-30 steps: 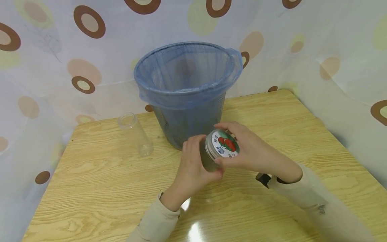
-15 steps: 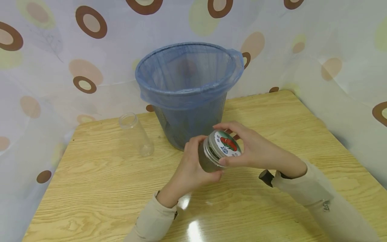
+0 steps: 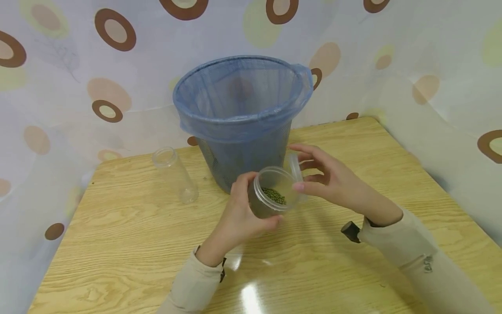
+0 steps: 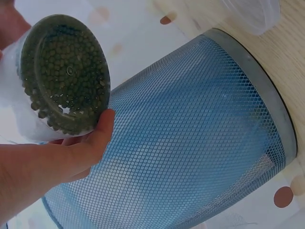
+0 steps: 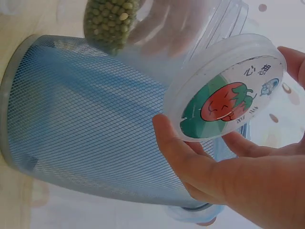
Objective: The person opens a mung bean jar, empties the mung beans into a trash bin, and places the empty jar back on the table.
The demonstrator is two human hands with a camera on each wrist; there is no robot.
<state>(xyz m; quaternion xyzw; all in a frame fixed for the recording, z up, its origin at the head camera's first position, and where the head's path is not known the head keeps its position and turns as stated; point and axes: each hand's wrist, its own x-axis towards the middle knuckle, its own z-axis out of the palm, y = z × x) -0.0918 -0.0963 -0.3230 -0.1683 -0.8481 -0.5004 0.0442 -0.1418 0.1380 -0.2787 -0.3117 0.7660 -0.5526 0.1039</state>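
My left hand (image 3: pixel 243 213) grips a clear plastic jar (image 3: pixel 259 205), tilted with its mouth toward me and to the right. Green mung beans (image 3: pixel 274 196) lie in the bottom of it; the left wrist view shows the beans (image 4: pixel 71 67) through the jar's base. Just right of the jar's mouth, my right hand (image 3: pixel 333 179) pinches the translucent lid (image 3: pixel 295 168) by its edge, thumb and fingers on opposite sides. In the right wrist view the lid (image 5: pixel 224 102) shows a printed label with red tomatoes, right beside the jar's threaded neck.
Behind the hands stands a mesh wastebasket (image 3: pixel 243 152) lined with a blue bag (image 3: pixel 235 128). A clear, lidless tall bottle (image 3: pixel 178 179) stands to the left on the wooden table (image 3: pixel 129 235). A patterned sheet (image 3: pixel 149 52) hangs behind and at the sides.
The lid has come off the jar and moved right with my right hand, and the beans inside now show through the mouth. My left hand has shifted slightly left with the jar.
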